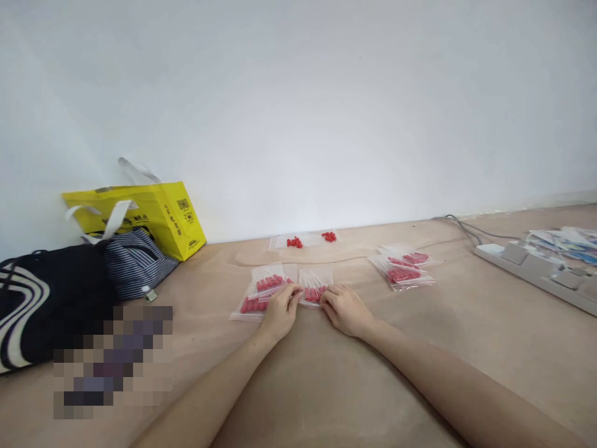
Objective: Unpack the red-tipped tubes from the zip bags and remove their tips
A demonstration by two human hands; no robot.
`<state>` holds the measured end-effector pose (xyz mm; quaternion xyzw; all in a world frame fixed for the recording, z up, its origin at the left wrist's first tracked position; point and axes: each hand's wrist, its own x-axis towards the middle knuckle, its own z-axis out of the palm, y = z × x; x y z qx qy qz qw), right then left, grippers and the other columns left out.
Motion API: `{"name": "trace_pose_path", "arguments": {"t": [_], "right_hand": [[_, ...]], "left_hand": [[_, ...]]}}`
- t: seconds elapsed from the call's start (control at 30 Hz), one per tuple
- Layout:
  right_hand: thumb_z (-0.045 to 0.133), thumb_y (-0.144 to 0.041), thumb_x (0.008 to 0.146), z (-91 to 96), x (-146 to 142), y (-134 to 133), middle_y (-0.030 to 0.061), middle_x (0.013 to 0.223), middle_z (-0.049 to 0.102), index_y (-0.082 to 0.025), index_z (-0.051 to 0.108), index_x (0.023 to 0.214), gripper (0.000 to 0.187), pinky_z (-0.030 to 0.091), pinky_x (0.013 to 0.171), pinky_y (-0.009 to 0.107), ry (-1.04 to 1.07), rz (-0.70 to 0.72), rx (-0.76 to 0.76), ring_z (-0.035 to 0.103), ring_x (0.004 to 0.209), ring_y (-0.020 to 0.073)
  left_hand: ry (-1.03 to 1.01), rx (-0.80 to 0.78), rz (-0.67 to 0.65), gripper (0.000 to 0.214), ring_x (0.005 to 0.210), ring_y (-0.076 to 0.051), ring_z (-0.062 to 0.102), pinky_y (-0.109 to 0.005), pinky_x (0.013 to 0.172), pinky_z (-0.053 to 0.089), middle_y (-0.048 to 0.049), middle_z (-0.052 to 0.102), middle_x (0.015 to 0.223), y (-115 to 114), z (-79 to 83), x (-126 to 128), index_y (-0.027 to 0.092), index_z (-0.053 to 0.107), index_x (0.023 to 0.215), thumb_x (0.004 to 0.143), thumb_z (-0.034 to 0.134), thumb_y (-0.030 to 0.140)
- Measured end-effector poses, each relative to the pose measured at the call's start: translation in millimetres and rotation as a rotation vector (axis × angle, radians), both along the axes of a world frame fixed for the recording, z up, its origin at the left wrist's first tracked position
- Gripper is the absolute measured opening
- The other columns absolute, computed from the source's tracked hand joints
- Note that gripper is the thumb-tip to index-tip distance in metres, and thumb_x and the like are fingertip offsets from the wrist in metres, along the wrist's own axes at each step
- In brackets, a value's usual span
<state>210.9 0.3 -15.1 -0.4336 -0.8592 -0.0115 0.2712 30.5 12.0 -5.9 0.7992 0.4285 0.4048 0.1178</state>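
Note:
A small clear zip bag (319, 277) lies on the table between my hands, with several thin pale sticks with red ends inside it. The fingers of my left hand (282, 311) are pinched together at the bag's lower left corner. My right hand (346, 310) has its fingers curled closed at the lower right corner. Just left of this bag, partly behind my left hand, are overlapping zip bags (254, 305) with similar red-ended pieces. A further stack of such bags (403, 269) lies to the right of my right hand.
Near the wall, loose red pieces (294, 242) rest on a flat clear bag (277, 244). A yellow shopping bag (172, 218), a striped pouch (133, 264) and a black bag (65, 298) stand left. A white power strip (527, 267) with a grey cable (485, 231) lies right.

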Motion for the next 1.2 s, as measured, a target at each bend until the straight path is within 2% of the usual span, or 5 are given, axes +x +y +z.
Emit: {"name": "trace_pose_path", "arguments": {"t": [0.2,0.5,0.67,0.97,1.2], "right_hand": [[0.05,-0.017,0.077,-3.1,2.1,4.0,0.0026,0.073,0.055,-0.017,0.052,0.074,0.004,0.038,0.065,0.025,0.182,0.067,-0.13,0.05,0.07,0.0138],[0.055,-0.02,0.075,-8.2,1.4,7.0,-0.0007,0.065,0.055,-0.018,0.054,0.066,0.009,0.036,0.058,0.022,0.288,0.069,-0.158,0.05,0.061,0.011],[0.053,-0.025,0.078,-6.5,0.1,5.8,-0.0012,0.061,0.057,-0.018,0.053,0.065,0.015,0.034,0.057,0.023,0.371,-0.048,-0.151,0.049,0.055,0.0104],[0.05,-0.03,0.081,0.6,-6.1,-9.8,0.0009,0.069,0.059,-0.018,0.055,0.07,0.017,0.028,0.068,0.028,0.207,0.008,0.007,0.052,0.067,0.0127],[0.053,-0.036,0.078,-0.2,-5.5,-7.9,0.0025,0.076,0.059,-0.021,0.061,0.085,0.018,0.029,0.069,0.028,0.246,-0.054,0.004,0.052,0.073,0.0146]], "left_hand": [[-0.281,-0.274,0.031,0.027,0.078,-0.016,0.056,-0.028,0.062,0.05,-0.0022,0.053,0.085,3.4,-6.8,1.5,0.016,0.055,0.083,0.06,0.066,0.025],[-0.442,-0.366,0.033,0.027,0.073,-0.013,0.056,-0.028,0.07,0.048,-0.0012,0.056,0.079,7.9,-5.8,0.8,0.014,0.053,0.08,0.058,0.068,0.023],[-0.722,-0.44,0.213,0.04,0.066,-0.011,0.058,-0.027,0.064,0.051,0.0022,0.053,0.072,-7.9,-9.1,19.6,0.018,0.041,0.084,0.06,0.069,0.034],[-0.907,-0.774,0.024,0.045,0.068,-0.011,0.062,-0.031,0.074,0.051,0.0028,0.059,0.069,-15.8,-2.0,25.3,0.019,0.038,0.101,0.066,0.065,0.017],[-0.898,-0.794,-0.023,0.04,0.067,-0.012,0.063,-0.035,0.078,0.05,0.002,0.061,0.066,-12.4,-0.4,19.8,0.018,0.041,0.098,0.066,0.066,0.016]]}}
